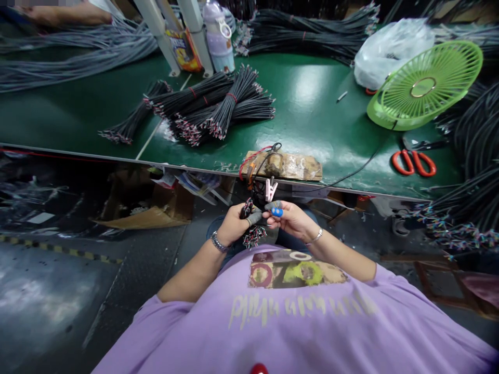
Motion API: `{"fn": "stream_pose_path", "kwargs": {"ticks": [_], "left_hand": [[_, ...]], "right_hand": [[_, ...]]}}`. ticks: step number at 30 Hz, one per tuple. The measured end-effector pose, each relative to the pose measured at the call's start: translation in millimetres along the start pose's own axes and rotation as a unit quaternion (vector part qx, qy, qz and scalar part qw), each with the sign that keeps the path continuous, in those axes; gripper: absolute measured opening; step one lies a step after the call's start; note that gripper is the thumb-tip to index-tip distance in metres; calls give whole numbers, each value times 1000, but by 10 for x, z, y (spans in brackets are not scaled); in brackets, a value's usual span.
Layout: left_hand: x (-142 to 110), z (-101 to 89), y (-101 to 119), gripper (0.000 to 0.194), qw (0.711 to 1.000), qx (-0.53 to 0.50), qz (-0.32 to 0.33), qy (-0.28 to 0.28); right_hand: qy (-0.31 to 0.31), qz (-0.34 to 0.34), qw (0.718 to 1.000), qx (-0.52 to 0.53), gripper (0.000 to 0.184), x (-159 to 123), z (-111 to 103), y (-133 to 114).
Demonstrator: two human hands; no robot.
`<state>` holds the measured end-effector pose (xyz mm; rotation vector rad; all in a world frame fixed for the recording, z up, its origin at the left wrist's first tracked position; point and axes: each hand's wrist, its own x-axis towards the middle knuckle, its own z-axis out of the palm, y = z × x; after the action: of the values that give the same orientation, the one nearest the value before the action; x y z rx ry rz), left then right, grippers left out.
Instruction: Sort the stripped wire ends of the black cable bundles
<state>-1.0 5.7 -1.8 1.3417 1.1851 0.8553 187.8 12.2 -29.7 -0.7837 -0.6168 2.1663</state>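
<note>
Wire bundle [251,226] gripped in left hand [233,224], fingers curled tight round it; right hand [290,219] fingertips pinching its strands, below table's [312,104] near edge, under pink clip [270,189].

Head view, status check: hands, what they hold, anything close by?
Left hand shut on cable bundle. Right hand, blue fingertip cover, pinching at the bundle's top. Pink clip directly above, at the green table edge.
</note>
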Motion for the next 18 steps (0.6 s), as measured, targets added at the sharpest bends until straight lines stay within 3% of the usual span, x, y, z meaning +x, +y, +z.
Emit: {"fn": "stream_pose_path", "kwargs": {"ticks": [5,8,12,15,18], "left_hand": [[3,-32,-5,23,1000,-1,6,-25],[0,-52,-6,24,998,-15,7,-65],[-3,-77,10,23,995,-39,2,-93],[-3,-96,49,23,996,-71,-3,-50],[8,-113,99,26,992,-123,-28,-13]], "right_hand": [[30,-31,991,-123,28,-19,49,-102],[16,0,987,-158,24,-24,58,-135],[23,29,994,-103,21,9,57,-105],[66,-4,997,-33,21,76,63,-102],[62,-12,998,7,31,156,85,-147]]}}
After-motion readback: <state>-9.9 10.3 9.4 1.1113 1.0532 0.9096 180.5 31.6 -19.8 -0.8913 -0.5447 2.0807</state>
